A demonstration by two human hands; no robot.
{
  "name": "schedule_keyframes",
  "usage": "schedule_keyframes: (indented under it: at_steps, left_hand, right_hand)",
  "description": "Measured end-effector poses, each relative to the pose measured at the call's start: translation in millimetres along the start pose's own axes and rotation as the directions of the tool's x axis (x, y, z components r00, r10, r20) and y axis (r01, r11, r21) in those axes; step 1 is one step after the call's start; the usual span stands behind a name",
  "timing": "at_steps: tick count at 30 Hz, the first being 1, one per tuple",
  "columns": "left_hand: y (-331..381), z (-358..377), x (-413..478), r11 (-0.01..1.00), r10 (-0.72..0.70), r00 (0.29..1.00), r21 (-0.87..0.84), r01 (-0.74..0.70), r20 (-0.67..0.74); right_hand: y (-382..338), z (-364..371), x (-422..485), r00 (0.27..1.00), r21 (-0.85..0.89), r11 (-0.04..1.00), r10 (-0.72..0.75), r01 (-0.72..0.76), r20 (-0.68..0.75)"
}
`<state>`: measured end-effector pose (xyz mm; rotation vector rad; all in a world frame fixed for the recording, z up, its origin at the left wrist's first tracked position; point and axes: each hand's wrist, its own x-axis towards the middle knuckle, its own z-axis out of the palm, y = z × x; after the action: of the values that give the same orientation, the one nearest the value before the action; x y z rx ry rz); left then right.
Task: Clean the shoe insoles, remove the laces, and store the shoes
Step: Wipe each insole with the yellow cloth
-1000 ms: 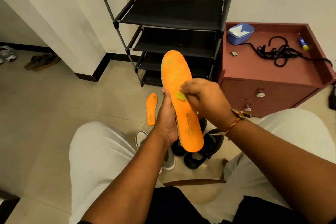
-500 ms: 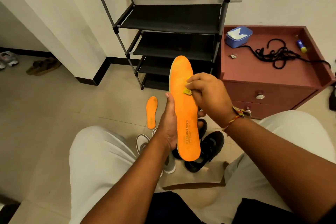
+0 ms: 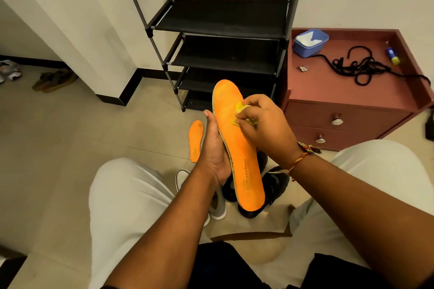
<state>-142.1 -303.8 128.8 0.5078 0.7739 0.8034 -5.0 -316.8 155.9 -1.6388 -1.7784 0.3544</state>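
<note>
The left hand (image 3: 215, 150) cradles the orange insole (image 3: 237, 145) from beneath, fingers curled round its edge, tilting the top face up so it can be wiped. The right hand (image 3: 265, 124) pinches a small yellow cloth (image 3: 240, 110) against the forefoot, probably mid-scrub. The second insole (image 3: 196, 141) lies on the floor near the foot of the shoe rack (image 3: 225, 16), whose shelves hold no shoes; the black shoes (image 3: 274, 185) sit below the hands. On the worktop (image 3: 328, 87), black laces (image 3: 361, 69) lie loose mid-surface, and the blue tub (image 3: 310, 42) at its back-left corner holds something white.
</note>
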Motion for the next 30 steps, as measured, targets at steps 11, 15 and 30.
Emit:
schedule_keyframes:
  at_steps: [11,15,30]
  left_hand:
    - [-6,-2,3,1.000,0.004,1.000,-0.026,-0.005,-0.018]
    - [2,-8,4,0.996,0.005,1.000,-0.086,-0.006,-0.012]
    - [-7,5,-2,0.998,-0.053,0.999,-0.024,0.053,0.010]
  right_hand:
    - [-13,3,-5,0.998,-0.047,0.997,0.055,-0.056,-0.007]
    - [-29,16,-23,0.994,0.028,0.998,-0.066,0.064,0.088]
    - [-13,-5,4,0.993,-0.073,0.997,-0.041,0.033,-0.114]
